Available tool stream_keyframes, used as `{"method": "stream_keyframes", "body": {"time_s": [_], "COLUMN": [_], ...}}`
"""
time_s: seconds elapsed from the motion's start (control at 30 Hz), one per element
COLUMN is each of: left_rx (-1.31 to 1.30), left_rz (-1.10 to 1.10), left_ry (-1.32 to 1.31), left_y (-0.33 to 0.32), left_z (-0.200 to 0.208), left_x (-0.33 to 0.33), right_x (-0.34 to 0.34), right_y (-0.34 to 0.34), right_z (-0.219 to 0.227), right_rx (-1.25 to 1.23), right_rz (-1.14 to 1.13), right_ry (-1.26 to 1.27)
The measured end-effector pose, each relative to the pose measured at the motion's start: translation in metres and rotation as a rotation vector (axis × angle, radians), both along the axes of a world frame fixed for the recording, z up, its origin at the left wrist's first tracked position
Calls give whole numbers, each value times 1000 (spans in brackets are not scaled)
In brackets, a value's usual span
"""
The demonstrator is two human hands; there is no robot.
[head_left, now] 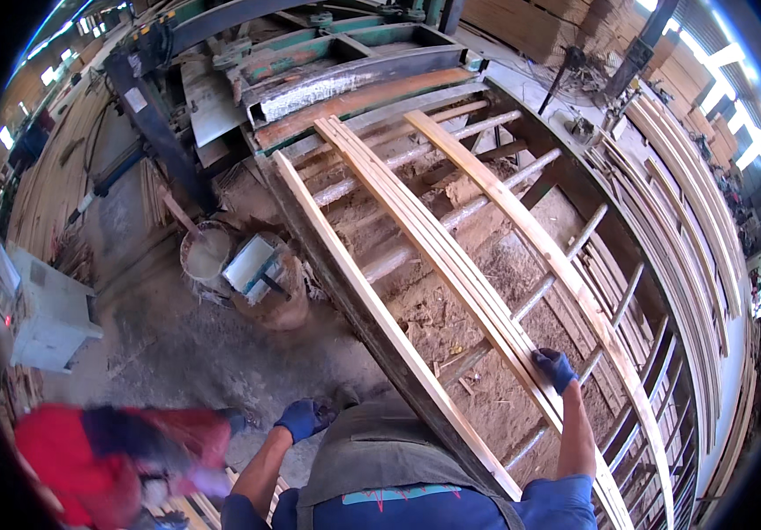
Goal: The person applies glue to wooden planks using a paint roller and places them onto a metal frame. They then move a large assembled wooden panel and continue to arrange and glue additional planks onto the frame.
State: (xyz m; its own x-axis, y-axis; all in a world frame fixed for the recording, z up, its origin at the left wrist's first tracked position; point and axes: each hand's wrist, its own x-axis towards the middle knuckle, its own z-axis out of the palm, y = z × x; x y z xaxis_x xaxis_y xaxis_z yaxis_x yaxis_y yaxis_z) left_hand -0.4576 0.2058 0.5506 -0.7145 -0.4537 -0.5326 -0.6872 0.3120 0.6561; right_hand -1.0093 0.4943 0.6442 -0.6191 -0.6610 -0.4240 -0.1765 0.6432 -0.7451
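Observation:
My right hand, in a blue glove, is closed at the right edge of a bundle of long, narrow wooden strips. The strips lie side by side across the round bars of a metal rack. Close to my apron on the left is my left hand, also blue-gloved, with its fingers curled; what they hold, if anything, is hidden. A single wooden strip runs along the rack's near left side. To the right of the bundle lies a wider wooden board.
A co-worker in red bends at the lower left, blurred. Beyond the rack's left side stand a bucket and a round container with a brush-like tool on top. Sawdust covers the ground under the bars. More long strips are stacked at right.

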Motion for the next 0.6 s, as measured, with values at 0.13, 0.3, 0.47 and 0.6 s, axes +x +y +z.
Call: {"method": "stream_keyframes", "body": {"time_s": [0.13,0.3,0.47,0.6], "left_rx": [-90,55,36,355], "left_rz": [-133,175,152,472], "left_ry": [-95,135,-44,-164], "left_y": [-29,-41,-27,-19], "left_z": [-16,-9,-22,-30], "left_x": [-19,-22,25,49], "right_x": [-7,-1,-10,-12], "right_y": [-23,-51,-48,-43], "right_z": [-4,14,14,4], "right_rx": [-4,22,21,2], "right_rz": [50,54,29,1], "right_ry": [65,62,-90,-129]}}
